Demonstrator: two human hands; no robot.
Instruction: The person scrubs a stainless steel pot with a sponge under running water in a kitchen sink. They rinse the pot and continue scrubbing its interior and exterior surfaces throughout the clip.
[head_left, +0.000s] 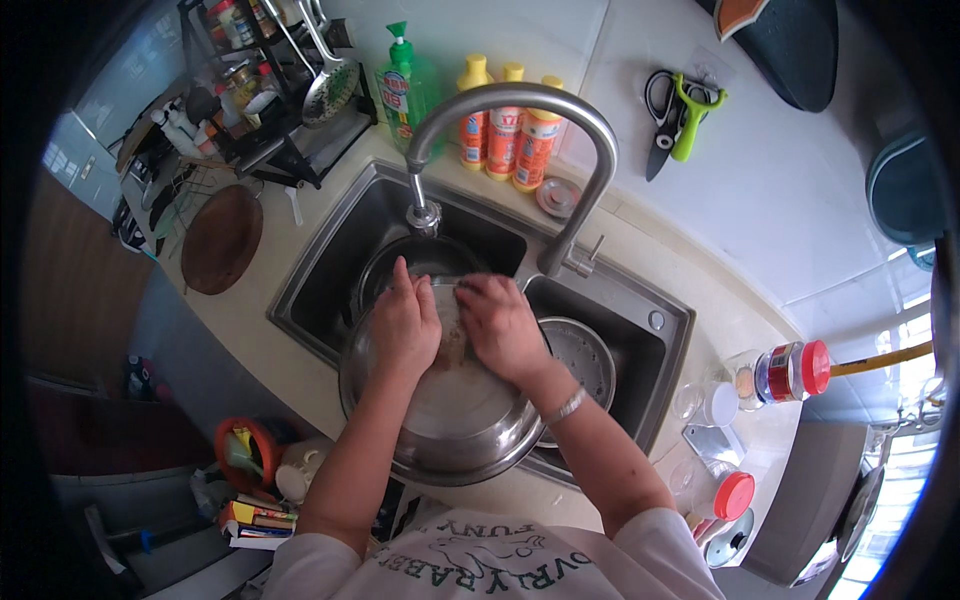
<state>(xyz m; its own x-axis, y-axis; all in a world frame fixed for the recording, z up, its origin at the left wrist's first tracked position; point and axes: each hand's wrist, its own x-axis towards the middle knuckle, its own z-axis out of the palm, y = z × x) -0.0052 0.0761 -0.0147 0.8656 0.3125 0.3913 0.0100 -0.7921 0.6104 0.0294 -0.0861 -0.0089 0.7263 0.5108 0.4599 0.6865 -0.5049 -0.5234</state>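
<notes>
A large stainless-steel basin (457, 442) lies over the near side of the sink, its flat base facing up with a brownish stain (451, 345) in the middle. My left hand (409, 326) rests on the left part of the base, index finger pointing away and the other fingers partly hidden. My right hand (501, 326) is slightly blurred, fingers curled down at the far right of the base. Something small and dark shows under its fingertips, too unclear to name. Beyond both hands a dark pan (382, 262) sits in the left bowl of the sink, below the faucet head (424, 217).
The curved faucet (517, 94) arches over the double sink (330, 217). A perforated metal pan (574, 349) stands in its right bowl. Behind are a green pump bottle (405, 97) and several yellow-capped bottles (504, 127). A round brown board (223, 240) lies left; jars (787, 371) stand right.
</notes>
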